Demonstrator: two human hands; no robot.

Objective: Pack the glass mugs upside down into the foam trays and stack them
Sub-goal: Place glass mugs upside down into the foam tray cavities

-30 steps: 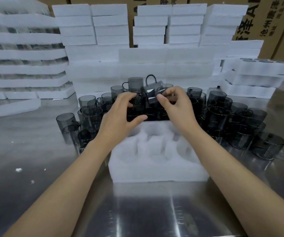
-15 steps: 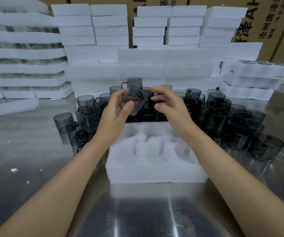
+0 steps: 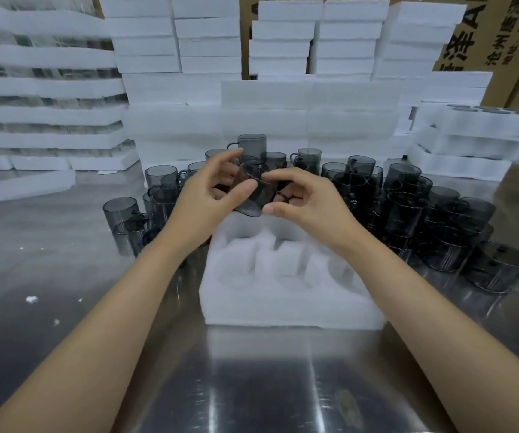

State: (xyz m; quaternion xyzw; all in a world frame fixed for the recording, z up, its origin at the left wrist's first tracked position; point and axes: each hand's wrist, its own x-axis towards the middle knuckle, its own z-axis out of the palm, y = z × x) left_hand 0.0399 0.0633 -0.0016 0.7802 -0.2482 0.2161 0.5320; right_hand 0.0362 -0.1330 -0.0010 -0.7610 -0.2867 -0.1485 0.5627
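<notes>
Currently, at far left, one tall stack of foam trays [image 3: 42, 89] is sitting on the worktop [image 3: 252, 385], with about six layers showing. One loose foam slab [image 3: 30, 185] is lying in front of it. Next, a left mug cluster [image 3: 120, 210] is standing upright, overlapping too much to count.

Then the left hand [image 3: 202, 198] is wrapping its thumb and fingers round one held mug [image 3: 253, 195], grip clamped on it. That mug is tilting in the air above the far edge of the single foam tray [image 3: 283, 304] at centre, whose three near pockets are sitting empty. The right hand [image 3: 311, 201] is pinching the same mug from the other side, grip also clamped.

Further right, a right mug cluster [image 3: 408, 195] is crowding the worktop. Past it, one right stack [image 3: 470, 142] of three trays is sitting.
</notes>
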